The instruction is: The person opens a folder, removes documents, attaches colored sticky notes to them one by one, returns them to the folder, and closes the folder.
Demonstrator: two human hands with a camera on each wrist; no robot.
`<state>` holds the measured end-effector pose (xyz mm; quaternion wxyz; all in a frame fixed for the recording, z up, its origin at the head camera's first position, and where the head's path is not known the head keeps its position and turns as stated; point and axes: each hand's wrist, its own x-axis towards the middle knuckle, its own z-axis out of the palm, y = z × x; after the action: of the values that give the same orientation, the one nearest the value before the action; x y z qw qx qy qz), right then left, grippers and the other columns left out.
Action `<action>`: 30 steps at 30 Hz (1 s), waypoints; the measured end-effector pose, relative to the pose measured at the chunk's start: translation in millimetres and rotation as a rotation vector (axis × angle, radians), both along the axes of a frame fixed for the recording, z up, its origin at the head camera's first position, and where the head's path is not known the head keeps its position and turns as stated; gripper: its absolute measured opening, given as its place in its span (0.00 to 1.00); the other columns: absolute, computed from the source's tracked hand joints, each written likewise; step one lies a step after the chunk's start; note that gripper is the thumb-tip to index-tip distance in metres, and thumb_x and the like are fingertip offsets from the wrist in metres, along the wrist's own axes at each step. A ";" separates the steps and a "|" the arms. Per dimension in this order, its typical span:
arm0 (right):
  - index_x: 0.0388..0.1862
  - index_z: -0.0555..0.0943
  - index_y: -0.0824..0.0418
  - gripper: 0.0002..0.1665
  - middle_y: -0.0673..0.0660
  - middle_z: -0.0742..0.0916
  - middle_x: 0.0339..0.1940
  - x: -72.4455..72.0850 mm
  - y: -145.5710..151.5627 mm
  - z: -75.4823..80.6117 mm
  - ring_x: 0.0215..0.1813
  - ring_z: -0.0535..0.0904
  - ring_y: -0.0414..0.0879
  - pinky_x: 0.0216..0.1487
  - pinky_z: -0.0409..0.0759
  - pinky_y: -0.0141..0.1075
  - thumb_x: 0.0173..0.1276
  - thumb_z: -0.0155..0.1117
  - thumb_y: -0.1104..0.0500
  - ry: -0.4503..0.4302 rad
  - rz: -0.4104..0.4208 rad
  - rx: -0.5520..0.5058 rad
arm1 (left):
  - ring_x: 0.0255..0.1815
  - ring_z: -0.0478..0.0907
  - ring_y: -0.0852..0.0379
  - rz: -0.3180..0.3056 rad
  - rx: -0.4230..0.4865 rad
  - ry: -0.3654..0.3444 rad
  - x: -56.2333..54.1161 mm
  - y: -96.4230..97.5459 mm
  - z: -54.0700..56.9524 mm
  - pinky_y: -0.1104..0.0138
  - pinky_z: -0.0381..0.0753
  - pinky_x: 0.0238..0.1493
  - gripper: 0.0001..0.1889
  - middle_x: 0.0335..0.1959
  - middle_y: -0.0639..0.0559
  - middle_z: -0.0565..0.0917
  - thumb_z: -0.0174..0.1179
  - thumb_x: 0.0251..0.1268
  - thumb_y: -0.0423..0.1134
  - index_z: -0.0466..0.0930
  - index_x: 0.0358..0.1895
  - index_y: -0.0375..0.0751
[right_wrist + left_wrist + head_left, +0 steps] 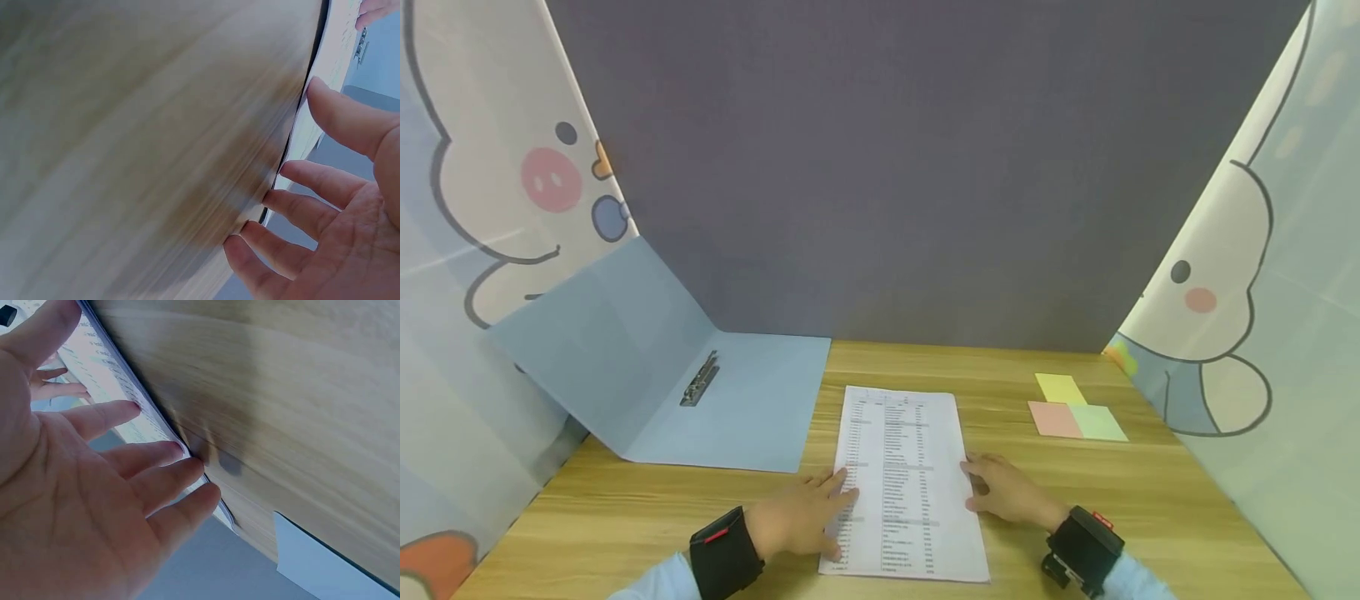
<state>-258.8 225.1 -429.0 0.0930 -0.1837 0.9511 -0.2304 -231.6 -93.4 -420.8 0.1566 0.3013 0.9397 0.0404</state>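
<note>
A stack of printed paper sheets (902, 500) lies on the wooden table, its top page filled with rows of text. At its left edge my left hand (801, 512) has its fingers spread, with fingertips touching the sheets. In the left wrist view those fingers (162, 453) look nearly straight along the paper's side. My right hand (1011, 492) touches the opposite edge with its thumb and fingertips. From the right wrist, the thumb (344, 115) and fingers stand apart, loosely extended against the stack's edge. Neither hand curls round the paper.
Left of the paper, a blue folder (760, 408) stands opened, its cover leaning up, with a metal clip (700, 382) inside. Yellow (1060, 388), pink (1055, 419) and green (1097, 422) sticky notes lie at right. A dark grey panel (910, 183) rises behind the table (925, 358).
</note>
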 end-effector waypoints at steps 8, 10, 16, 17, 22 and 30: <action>0.55 0.74 0.72 0.29 0.74 0.69 0.63 -13.2 11.9 3.0 0.63 0.63 0.71 0.60 0.62 0.61 0.57 0.66 0.58 0.075 -0.020 -0.084 | 0.71 0.53 0.42 -0.014 0.024 0.044 3.6 -0.1 2.0 0.49 0.60 0.64 0.40 0.71 0.43 0.55 0.60 0.48 0.62 0.63 0.66 0.52; 0.52 0.76 0.71 0.24 0.76 0.70 0.60 -23.5 24.7 6.8 0.61 0.65 0.72 0.58 0.64 0.61 0.59 0.64 0.58 0.150 -0.062 -0.103 | 0.71 0.51 0.41 -0.028 0.038 0.074 7.7 0.5 5.1 0.49 0.61 0.64 0.39 0.72 0.42 0.54 0.59 0.50 0.62 0.63 0.66 0.51; 0.43 0.80 0.71 0.16 0.72 0.80 0.47 -66.1 85.3 17.8 0.47 0.77 0.67 0.46 0.75 0.56 0.55 0.64 0.67 0.358 -0.179 0.102 | 0.71 0.54 0.45 -0.078 0.061 0.110 23.0 3.1 13.1 0.50 0.65 0.62 0.34 0.70 0.47 0.60 0.56 0.55 0.61 0.64 0.66 0.54; 0.44 0.79 0.71 0.17 0.72 0.81 0.47 -73.5 94.1 17.5 0.45 0.78 0.67 0.43 0.77 0.53 0.53 0.64 0.70 0.362 -0.180 0.153 | 0.70 0.55 0.46 -0.082 0.070 0.104 25.6 3.1 13.2 0.50 0.65 0.61 0.34 0.69 0.48 0.61 0.56 0.55 0.60 0.64 0.65 0.55; 0.51 0.78 0.64 0.31 0.76 0.73 0.56 -101.6 116.6 13.4 0.57 0.65 0.75 0.44 0.73 0.64 0.43 0.61 0.76 0.284 -0.168 0.351 | 0.68 0.61 0.49 -0.081 0.126 0.065 34.9 1.3 10.9 0.51 0.67 0.60 0.30 0.65 0.53 0.68 0.57 0.56 0.58 0.67 0.63 0.56; 0.55 0.76 0.60 0.37 0.80 0.64 0.61 -105.9 121.5 20.1 0.63 0.54 0.78 0.48 0.62 0.73 0.39 0.71 0.70 0.127 -0.182 0.478 | 0.66 0.64 0.50 -0.102 0.137 0.035 36.7 0.5 1.8 0.54 0.71 0.57 0.28 0.64 0.53 0.69 0.55 0.59 0.57 0.68 0.62 0.55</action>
<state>-364.7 346.6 -408.9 0.0528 -0.0842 0.9950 0.0056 -194.9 -93.0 -419.0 0.1210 0.3594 0.9208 0.0912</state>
